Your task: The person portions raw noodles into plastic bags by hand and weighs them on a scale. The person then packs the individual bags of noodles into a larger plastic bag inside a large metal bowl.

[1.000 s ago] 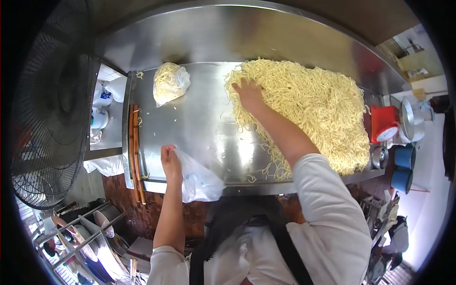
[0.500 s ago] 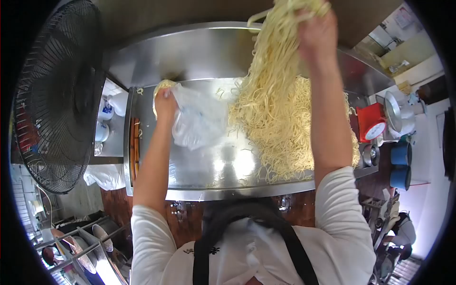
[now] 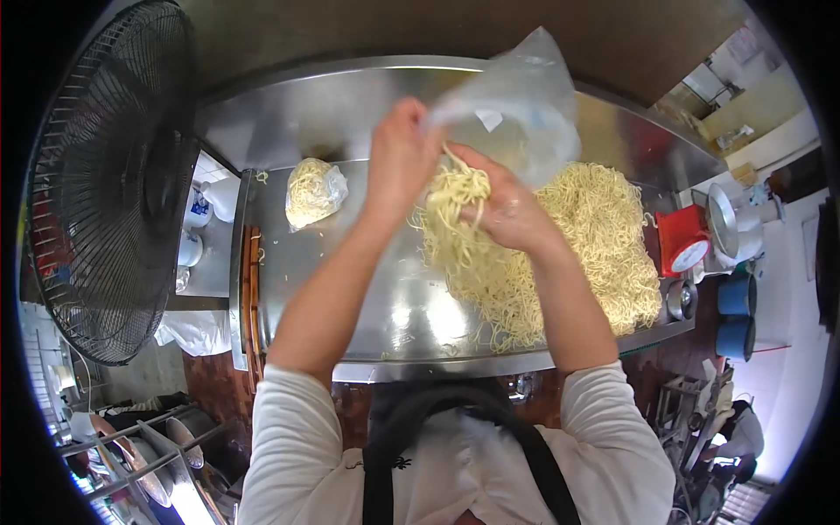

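Observation:
My left hand grips the mouth of a clear plastic bag, which swings out to the upper right. Close beside it, my right hand is closed around a bunch of noodles, with strands hanging below the fingers. Under and right of that hand lies a wide pile of loose pale noodles on the steel worktop. A bag of noodles rests on the left part of the worktop.
A large black fan stands at the left. Brown sticks lie along the worktop's left edge. On the right are a red scale and a small metal bowl. Another person is at the far lower right.
My left hand has moved right and up with the clear bag, leaving the bag of noodles on the worktop. My right hand has come down and left, holding a smaller bunch of noodles.

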### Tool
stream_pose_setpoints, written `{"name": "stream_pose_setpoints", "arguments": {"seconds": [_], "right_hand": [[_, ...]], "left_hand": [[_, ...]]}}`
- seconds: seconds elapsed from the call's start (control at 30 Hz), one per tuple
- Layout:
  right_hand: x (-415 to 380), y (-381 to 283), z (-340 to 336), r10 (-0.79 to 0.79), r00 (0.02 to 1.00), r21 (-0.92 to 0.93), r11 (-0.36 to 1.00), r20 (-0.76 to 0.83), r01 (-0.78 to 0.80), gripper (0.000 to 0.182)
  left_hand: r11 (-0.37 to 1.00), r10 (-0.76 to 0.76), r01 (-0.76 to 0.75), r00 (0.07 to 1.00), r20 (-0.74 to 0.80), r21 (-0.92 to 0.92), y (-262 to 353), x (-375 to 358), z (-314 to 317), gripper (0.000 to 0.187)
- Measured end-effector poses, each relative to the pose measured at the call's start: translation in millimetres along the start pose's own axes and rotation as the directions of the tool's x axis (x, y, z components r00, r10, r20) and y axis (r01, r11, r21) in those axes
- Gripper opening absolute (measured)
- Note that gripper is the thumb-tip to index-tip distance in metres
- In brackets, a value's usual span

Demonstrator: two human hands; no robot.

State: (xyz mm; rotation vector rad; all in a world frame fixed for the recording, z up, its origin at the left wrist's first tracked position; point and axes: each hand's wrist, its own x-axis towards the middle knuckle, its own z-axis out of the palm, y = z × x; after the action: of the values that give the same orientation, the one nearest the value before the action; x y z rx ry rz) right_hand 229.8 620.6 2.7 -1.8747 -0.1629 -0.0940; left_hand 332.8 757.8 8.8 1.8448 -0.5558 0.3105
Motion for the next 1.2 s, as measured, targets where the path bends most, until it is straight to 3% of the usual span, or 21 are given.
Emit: {"name": "stream_pose_setpoints", "arguments": {"seconds": [0.03, 0.07, 0.13, 0.23, 0.27, 0.3, 0.33, 0.37, 0.4, 0.47, 0.5, 0.57, 0.67, 0.73, 0.77, 0.83, 0.97, 1.07, 1.17, 1.2], "right_hand": [[1, 37, 7, 0.021, 1.0, 0.29, 0.957, 0.021, -0.027, 0.061], [7, 77, 12, 0.03, 0.999, 0.554, 0.831, 0.043, -0.049, 0.061], [24, 104, 18, 0.142, 0.986, 0.756, 0.636, 0.084, -0.156, 0.059], [48, 114, 58, 0.471, 0.87, 0.693, 0.577, 0.149, -0.432, 0.053], [53, 116, 71, 0.566, 0.809, 0.665, 0.543, 0.162, -0.513, 0.051], [42, 133, 80, 0.495, 0.845, 0.405, 0.744, 0.201, -0.532, 0.049], [30, 151, 89, 0.421, 0.875, 0.117, 0.882, 0.239, -0.456, 0.046], [0, 185, 90, 0.205, 0.868, -0.385, 0.923, 0.452, -0.018, 0.044], [-20, 195, 91, 0.135, 0.928, -0.578, 0.81, 0.348, 0.099, 0.042], [-48, 209, 97, -0.101, 0.978, -0.878, 0.431, 0.183, 0.209, 0.04], [-49, 221, 104, -0.028, 0.976, -0.893, 0.399, 0.215, 0.208, 0.042], [-35, 244, 115, 0.111, 0.957, -0.918, 0.33, 0.269, 0.22, 0.045], [26, 267, 122, 0.456, 0.771, -0.706, 0.708, 0.444, -0.012, 0.045], [46, 271, 136, 0.019, 0.897, -0.242, 0.965, 0.442, 0.098, 0.046], [51, 274, 137, -0.186, 0.917, 0.009, 0.981, 0.353, 0.195, 0.046], [32, 283, 128, -0.126, 0.907, -0.139, 0.971, 0.402, 0.197, 0.05], [1, 296, 98, -0.031, 0.885, -0.414, 0.876, 0.465, 0.248, 0.057], [-14, 255, 80, 0.111, 0.911, -0.866, 0.374, 0.397, 0.332, 0.063], [20, 294, 100, 0.338, 0.839, -0.583, 0.812, 0.426, -0.031, 0.059], [26, 277, 106, 0.256, 0.863, -0.517, 0.856, 0.435, 0.007, 0.061]], "left_hand": [[0.994, 0.109, -0.109, 0.993, 0.037, -0.011, 11, -35, -9, 0.023], [0.991, 0.126, -0.127, 0.991, 0.037, 0.034, 12, -67, -12, 0.018], [0.991, 0.133, -0.136, 0.983, 0.129, 0.013, 8, -121, -25, 0.015], [0.998, 0.041, -0.045, 0.996, 0.084, 0.048, -63, -177, -1, 0.012], [0.981, -0.161, 0.157, 0.986, 0.031, 0.111, -98, -187, 7, 0.008], [0.92, -0.356, 0.356, 0.934, -0.026, 0.163, -136, -194, 10, 0.008], [0.888, -0.417, 0.408, 0.909, -0.005, 0.211, -172, -207, 7, 0.006], [0.85, -0.479, 0.462, 0.878, 0.007, 0.254, -205, -221, 2, 0.005], [0.81, -0.535, 0.507, 0.844, 0.018, 0.295, -223, -229, 0, 0.006], [0.861, -0.418, 0.424, 0.905, -0.085, 0.28, -225, -236, 4, 0.009], [0.884, -0.35, 0.374, 0.927, -0.132, 0.28, -226, -239, 6, 0.011], [0.866, -0.456, 0.454, 0.889, -0.04, 0.208, -233, -241, 12, 0.015], [0.848, -0.517, 0.488, 0.848, 0.117, 0.205, -228, -246, 23, 0.016], [0.886, -0.463, 0.449, 0.869, 0.171, 0.117, -199, -247, 31, 0.013], [0.887, -0.46, 0.454, 0.864, 0.203, 0.078, -188, -245, 34, 0.012], [0.876, -0.465, 0.483, 0.843, 0.271, 0.0, -165, -247, 35, 0.011], [0.835, -0.55, 0.545, 0.819, 0.162, 0.077, -204, -255, 39, 0.012], [0.838, -0.545, 0.524, 0.817, 0.189, 0.151, -220, -256, 43, 0.012], [0.815, -0.575, 0.556, 0.736, 0.357, 0.166, -203, -247, 59, 0.01], [0.846, -0.521, 0.513, 0.742, 0.422, 0.143, -195, -249, 72, 0.007]]}}
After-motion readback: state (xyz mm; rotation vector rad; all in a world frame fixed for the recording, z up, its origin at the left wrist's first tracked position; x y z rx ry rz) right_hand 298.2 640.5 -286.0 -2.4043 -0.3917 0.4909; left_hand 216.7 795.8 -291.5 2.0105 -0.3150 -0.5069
